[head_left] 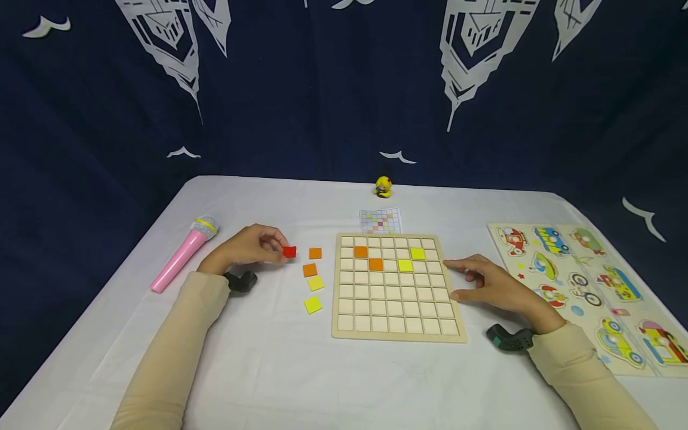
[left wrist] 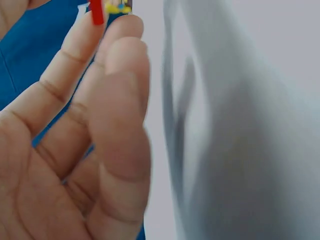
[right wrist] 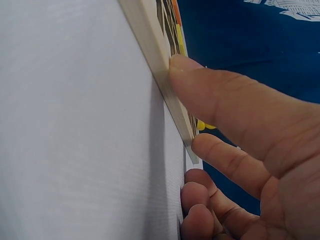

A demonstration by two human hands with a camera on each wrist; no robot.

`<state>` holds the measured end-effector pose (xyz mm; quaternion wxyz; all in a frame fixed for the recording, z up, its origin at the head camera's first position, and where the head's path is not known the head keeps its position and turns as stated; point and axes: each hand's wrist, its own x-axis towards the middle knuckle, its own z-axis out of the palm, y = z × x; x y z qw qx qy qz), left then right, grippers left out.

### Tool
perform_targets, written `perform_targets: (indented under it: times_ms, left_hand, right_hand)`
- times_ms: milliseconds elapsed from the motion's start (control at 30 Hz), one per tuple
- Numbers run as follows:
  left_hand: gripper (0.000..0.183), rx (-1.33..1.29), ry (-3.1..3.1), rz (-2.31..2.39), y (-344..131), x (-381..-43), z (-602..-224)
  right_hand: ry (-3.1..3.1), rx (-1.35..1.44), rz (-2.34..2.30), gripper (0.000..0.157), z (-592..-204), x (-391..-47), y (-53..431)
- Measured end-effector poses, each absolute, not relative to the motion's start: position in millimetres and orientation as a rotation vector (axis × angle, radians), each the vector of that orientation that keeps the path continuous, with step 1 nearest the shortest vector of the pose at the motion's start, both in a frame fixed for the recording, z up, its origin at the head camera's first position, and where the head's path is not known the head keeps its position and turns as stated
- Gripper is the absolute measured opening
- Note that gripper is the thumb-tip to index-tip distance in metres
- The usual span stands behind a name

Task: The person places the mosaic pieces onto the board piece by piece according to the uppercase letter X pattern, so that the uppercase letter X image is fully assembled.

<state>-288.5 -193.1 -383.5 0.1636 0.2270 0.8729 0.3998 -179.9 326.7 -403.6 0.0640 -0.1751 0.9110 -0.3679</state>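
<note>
Between the fingertips of my left hand point(head_left: 255, 245) is a small red square tile point(head_left: 289, 252), held left of the grid board. In the left wrist view the red tile point(left wrist: 97, 12) shows edge-on at the fingertips. My right hand point(head_left: 486, 283) touches the right edge of the wooden grid board point(head_left: 398, 335) with thumb and index finger. Two orange tiles point(head_left: 361, 252) and two yellow tiles point(head_left: 417, 254) lie in its upper cells. Beside the board's left edge are two loose orange tiles point(head_left: 315, 253) and two loose yellow tiles point(head_left: 313, 304).
A printed pattern card point(head_left: 380, 220) lies behind the board, with a small yellow figurine point(head_left: 383, 187) farther back. At the left lies a pink toy microphone point(head_left: 183, 255). A picture puzzle board point(head_left: 572, 310) sits at the right, partly behind the right wrist. White cloth point(head_left: 279, 370) covers the table.
</note>
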Motion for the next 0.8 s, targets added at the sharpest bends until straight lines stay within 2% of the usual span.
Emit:
perform_targets:
  times_ms: [333, 800]
  left_hand:
    - [0.022, 0.742, 2.509, 1.196, -168, -277, -377]
    - [0.022, 0.86, 2.515, 1.152, -120, -256, -367]
  right_hand:
    - [2.741, -0.516, -1.111, 0.068, -404, -180, 326]
    - [2.745, -0.504, -1.112, 0.067, -403, -180, 326]
